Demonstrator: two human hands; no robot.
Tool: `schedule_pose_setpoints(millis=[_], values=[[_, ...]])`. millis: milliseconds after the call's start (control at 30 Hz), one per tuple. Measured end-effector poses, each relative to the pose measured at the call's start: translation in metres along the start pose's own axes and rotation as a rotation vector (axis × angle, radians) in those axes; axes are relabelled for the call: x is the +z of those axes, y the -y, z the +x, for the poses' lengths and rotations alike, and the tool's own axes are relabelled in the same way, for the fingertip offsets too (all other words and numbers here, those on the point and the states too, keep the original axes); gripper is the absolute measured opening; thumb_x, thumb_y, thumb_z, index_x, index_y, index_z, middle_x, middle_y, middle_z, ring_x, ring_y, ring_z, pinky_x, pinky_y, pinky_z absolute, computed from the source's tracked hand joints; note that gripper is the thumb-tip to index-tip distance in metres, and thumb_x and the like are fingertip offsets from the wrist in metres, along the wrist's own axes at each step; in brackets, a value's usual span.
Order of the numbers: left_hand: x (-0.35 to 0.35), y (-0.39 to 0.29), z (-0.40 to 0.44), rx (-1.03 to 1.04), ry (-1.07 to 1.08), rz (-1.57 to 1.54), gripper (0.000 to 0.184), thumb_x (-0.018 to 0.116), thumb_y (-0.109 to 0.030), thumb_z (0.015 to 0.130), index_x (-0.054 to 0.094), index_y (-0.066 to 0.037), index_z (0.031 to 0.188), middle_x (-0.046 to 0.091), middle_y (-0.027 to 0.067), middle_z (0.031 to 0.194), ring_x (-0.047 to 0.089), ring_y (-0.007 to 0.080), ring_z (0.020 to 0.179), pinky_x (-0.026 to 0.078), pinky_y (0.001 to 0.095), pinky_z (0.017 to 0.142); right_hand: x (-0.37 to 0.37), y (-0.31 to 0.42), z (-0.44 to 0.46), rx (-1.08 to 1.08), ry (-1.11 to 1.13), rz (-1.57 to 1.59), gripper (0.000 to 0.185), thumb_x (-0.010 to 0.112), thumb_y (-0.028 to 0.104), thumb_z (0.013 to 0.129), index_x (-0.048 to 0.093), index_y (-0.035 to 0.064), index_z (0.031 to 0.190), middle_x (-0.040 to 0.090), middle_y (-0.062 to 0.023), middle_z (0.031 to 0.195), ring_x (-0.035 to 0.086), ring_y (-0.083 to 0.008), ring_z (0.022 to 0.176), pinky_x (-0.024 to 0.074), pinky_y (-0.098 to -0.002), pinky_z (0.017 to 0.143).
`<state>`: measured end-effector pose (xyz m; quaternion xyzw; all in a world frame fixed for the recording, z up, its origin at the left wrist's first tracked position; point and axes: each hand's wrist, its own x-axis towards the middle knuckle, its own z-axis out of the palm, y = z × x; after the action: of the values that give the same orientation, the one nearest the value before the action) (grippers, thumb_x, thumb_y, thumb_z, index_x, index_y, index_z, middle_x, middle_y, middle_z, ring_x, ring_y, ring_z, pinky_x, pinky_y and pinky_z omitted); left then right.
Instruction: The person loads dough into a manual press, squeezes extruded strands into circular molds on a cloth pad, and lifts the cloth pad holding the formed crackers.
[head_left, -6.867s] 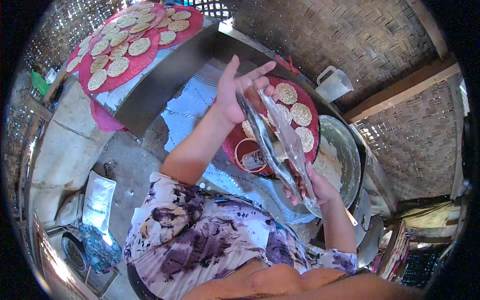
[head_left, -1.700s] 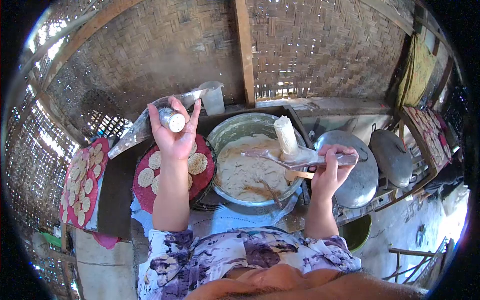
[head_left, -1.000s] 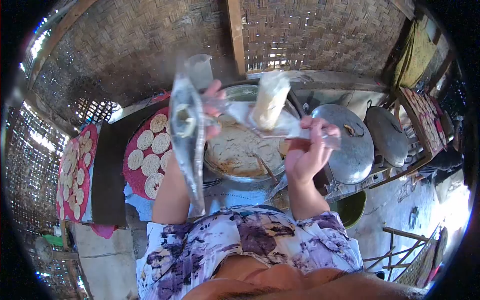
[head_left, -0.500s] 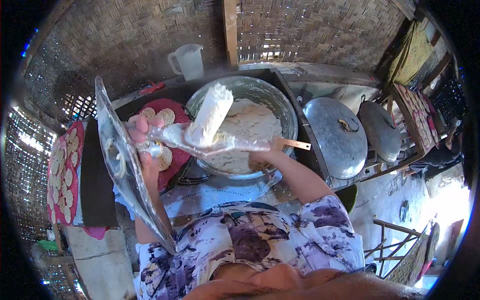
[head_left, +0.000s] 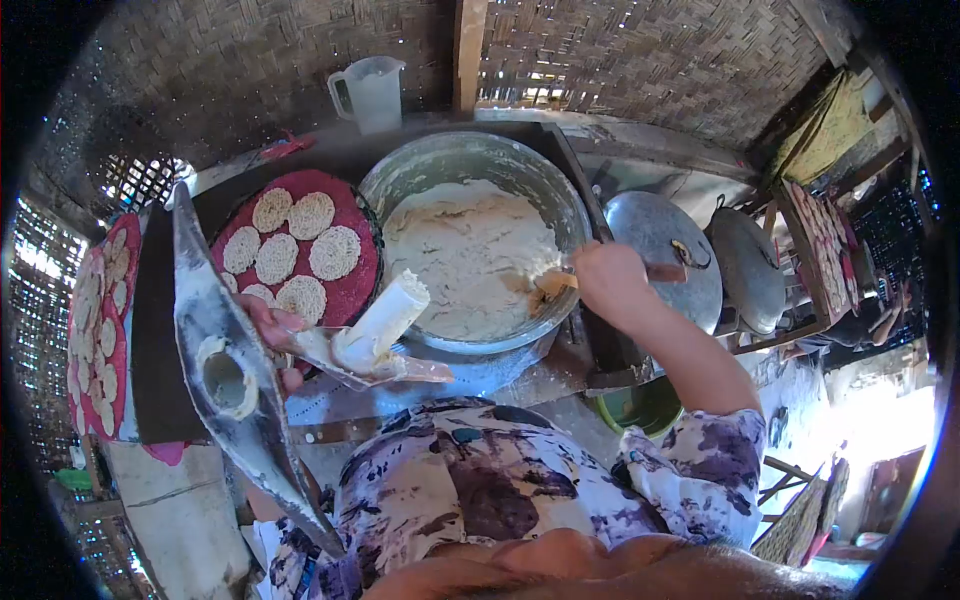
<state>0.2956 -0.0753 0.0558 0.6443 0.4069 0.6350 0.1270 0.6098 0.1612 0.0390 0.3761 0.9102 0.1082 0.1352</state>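
My left hand [head_left: 277, 335] is closed around a two-part wooden dough press. Its long pointed body [head_left: 208, 330] has a round hole through the middle, with dough smeared on the rim. The plunger [head_left: 385, 318], a dough-coated cylinder on a narrow wooden bar, points up and to the right. My right hand [head_left: 610, 277] grips a wooden spatula [head_left: 556, 283] at the basin's right rim, and its tip touches the dough. Pale, sticky dough [head_left: 460, 255] fills much of the large metal basin [head_left: 480, 147].
Left of the basin, a round pink mat [head_left: 345, 205] carries several lacy dough discs [head_left: 276, 258]. More discs lie on pink mats at far left. A plastic jug [head_left: 372, 95] stands behind. Lidded metal pots [head_left: 655, 240] sit at right, and a green tub [head_left: 640, 408] is below.
My right hand has moved right and up, away from the plunger bar, with the spatula. My left hand has lowered the press, turning the hole into view and uncovering the mat's discs.
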Motion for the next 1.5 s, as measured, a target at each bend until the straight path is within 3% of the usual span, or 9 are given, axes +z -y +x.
schedule_pose_setpoints(millis=[300, 767, 967, 1033, 1200, 1233, 1333, 1367, 1500], values=[[0.001, 0.001, -0.003, -0.057, -0.022, 0.05, 0.045, 0.067, -0.022, 0.073, 0.049, -0.006, 0.111, 0.053, 0.0077, 0.094, 0.055, 0.0187, 0.084, 0.048, 0.032, 0.072, 0.09, 0.03, 0.022, -0.005, -0.041, 0.042, 0.014, 0.052, 0.01, 0.071, 0.063, 0.003, 0.075, 0.062, -0.0138, 0.072, 0.064, -0.0243, 0.067, 0.0507, -0.0333, 0.054], [0.03, 0.024, 0.036, -0.159, -0.035, 0.103, 0.043, 0.068, -0.019, 0.07, 0.052, -0.006, 0.108, 0.058, 0.0061, 0.092, 0.058, 0.0178, 0.08, 0.048, 0.0308, 0.071, 0.06, 0.024, 0.017, -0.067, 0.188, 0.424, 0.025, 0.057, 0.025, 0.074, 0.067, 0.0037, 0.084, 0.064, -0.0157, 0.08, 0.061, -0.0319, 0.074, 0.0492, -0.0376, 0.065], [0.033, 0.046, 0.054, -0.335, -0.022, 0.217, 0.043, 0.069, -0.017, 0.069, 0.054, -0.006, 0.107, 0.061, 0.0055, 0.092, 0.06, 0.0175, 0.079, 0.048, 0.0303, 0.071, -0.005, -0.045, -0.003, -0.174, 0.3, 1.097, 0.039, 0.059, 0.038, 0.081, 0.065, 0.0023, 0.095, 0.064, -0.0053, 0.08, 0.057, -0.0125, 0.071, 0.0438, -0.0247, 0.062], [0.036, 0.063, 0.057, -0.434, 0.017, 0.27, 0.043, 0.069, -0.017, 0.068, 0.054, -0.006, 0.106, 0.061, 0.0053, 0.091, 0.06, 0.0173, 0.078, 0.048, 0.0302, 0.071, -0.02, -0.056, -0.009, -0.226, 0.248, 1.268, 0.038, 0.061, 0.033, 0.081, 0.062, 0.0017, 0.102, 0.057, 0.0003, 0.072, 0.047, -0.0065, 0.064, 0.0366, -0.0214, 0.055], [0.074, 0.061, 0.088, -0.507, 0.407, 0.446, 0.044, 0.07, -0.03, 0.063, 0.059, -0.005, 0.097, 0.063, 0.0174, 0.09, 0.063, 0.0295, 0.081, 0.048, 0.0349, 0.074, -0.061, -0.047, -0.01, -0.348, 0.317, 1.579, 0.038, 0.059, 0.031, 0.083, 0.061, 0.0006, 0.105, 0.05, 0.0031, 0.067, 0.038, -0.0028, 0.055, 0.0264, -0.0195, 0.045], [0.082, 0.073, 0.083, -0.414, 0.36, 0.378, 0.042, 0.069, -0.032, 0.064, 0.06, -0.005, 0.096, 0.062, 0.0183, 0.09, 0.061, 0.0317, 0.082, 0.047, 0.0366, 0.075, -0.066, -0.044, -0.006, -0.398, 0.377, 1.561, 0.038, 0.058, 0.032, 0.084, 0.06, -0.0001, 0.105, 0.048, 0.0037, 0.066, 0.04, -0.0054, 0.057, 0.0308, -0.0212, 0.048], [0.084, 0.067, 0.089, -0.355, 0.465, 0.367, 0.047, 0.066, -0.034, 0.066, 0.058, -0.006, 0.103, 0.061, 0.018, 0.097, 0.058, 0.0336, 0.09, 0.045, 0.0373, 0.08, -0.072, -0.041, 0.005, -0.461, 0.064, 1.113, 0.037, 0.056, 0.031, 0.085, 0.06, 0.001, 0.106, 0.051, 0.0017, 0.065, 0.047, -0.0082, 0.061, 0.037, -0.0258, 0.053], [0.086, 0.065, 0.09, -0.382, 0.481, 0.406, 0.047, 0.065, -0.035, 0.067, 0.058, -0.006, 0.104, 0.061, 0.0176, 0.097, 0.058, 0.0337, 0.091, 0.045, 0.0373, 0.08, -0.082, -0.045, 0.005, -0.52, -0.139, 0.932, 0.032, 0.06, 0.028, 0.081, 0.062, 0.0057, 0.103, 0.056, -0.0026, 0.066, 0.055, -0.0156, 0.067, 0.0418, -0.0325, 0.06], [0.092, 0.072, 0.086, -0.357, 0.5, 0.511, 0.047, 0.063, -0.037, 0.07, 0.058, -0.008, 0.106, 0.06, 0.0171, 0.098, 0.058, 0.0341, 0.091, 0.045, 0.0377, 0.08, -0.139, -0.025, -0.003, -0.519, -0.558, 0.208, 0.027, 0.065, 0.025, 0.066, 0.065, 0.0152, 0.092, 0.057, -0.0022, 0.07, 0.057, -0.0244, 0.068, 0.0427, -0.0371, 0.059]])
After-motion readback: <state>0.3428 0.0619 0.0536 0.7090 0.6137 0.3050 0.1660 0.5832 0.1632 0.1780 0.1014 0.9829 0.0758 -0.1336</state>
